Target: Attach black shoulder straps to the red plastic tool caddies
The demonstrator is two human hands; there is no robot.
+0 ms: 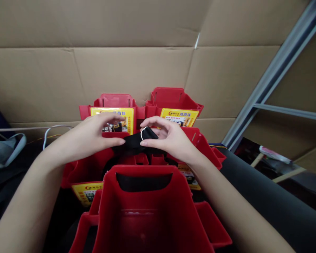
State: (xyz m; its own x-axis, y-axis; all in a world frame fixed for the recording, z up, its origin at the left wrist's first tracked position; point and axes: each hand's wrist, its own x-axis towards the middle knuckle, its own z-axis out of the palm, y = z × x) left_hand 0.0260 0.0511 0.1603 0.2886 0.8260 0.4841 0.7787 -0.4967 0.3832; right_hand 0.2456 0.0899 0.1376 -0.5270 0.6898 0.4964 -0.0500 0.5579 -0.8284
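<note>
A black webbing strap (133, 140) with a pale metal ring (143, 133) lies between my hands, above the back edge of the nearest red plastic bin (144, 200). My right hand (168, 135) closes its thumb and fingers on the strap at the ring. My left hand (100, 131) is curved, its fingers apart from the thumb, and the thumb tip meets the strap's left part. Black webbing also runs through the slot in the near bin's back wall. Part of the strap is hidden behind my right fingers.
Several more red bins (171, 98) with yellow labels (179, 116) stand behind. A cardboard wall (131, 70) rises at the back. To the right are a black surface (252, 189) and a grey metal frame (268, 66). Pale cables (46, 135) lie at the left.
</note>
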